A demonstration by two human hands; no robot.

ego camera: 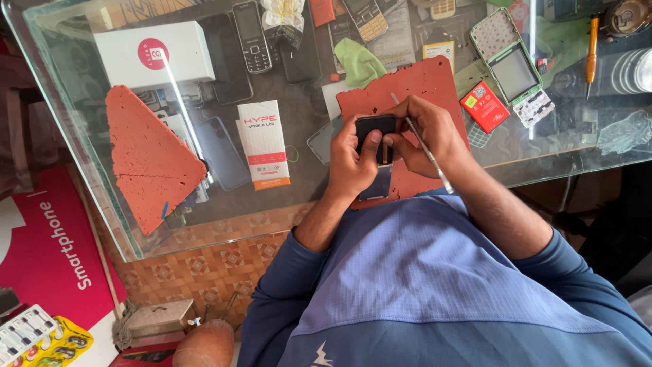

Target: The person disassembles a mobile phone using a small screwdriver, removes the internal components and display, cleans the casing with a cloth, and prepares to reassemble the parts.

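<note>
Both hands meet in front of the chest, left hand (pixel 351 158) cupped, right hand (pixel 428 132) with fingers curled.

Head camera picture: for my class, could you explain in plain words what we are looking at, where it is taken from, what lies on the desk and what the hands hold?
There is no machine here. One camera worn on a person's head looks straight down, so you see their blue shirt and two bare hands above a glass-topped desk. The left hand grips a small black phone-like device, thumb pressed on it. The right hand steadies the device too and holds a thin metal rod-like tool between its fingers. Under the hands lies a worn red rubber mat; a second, triangular red mat lies to the left in the picture. Around them are a white box with a red round mark, a narrow white and orange carton, a black keypad phone and a green cloth.
</note>
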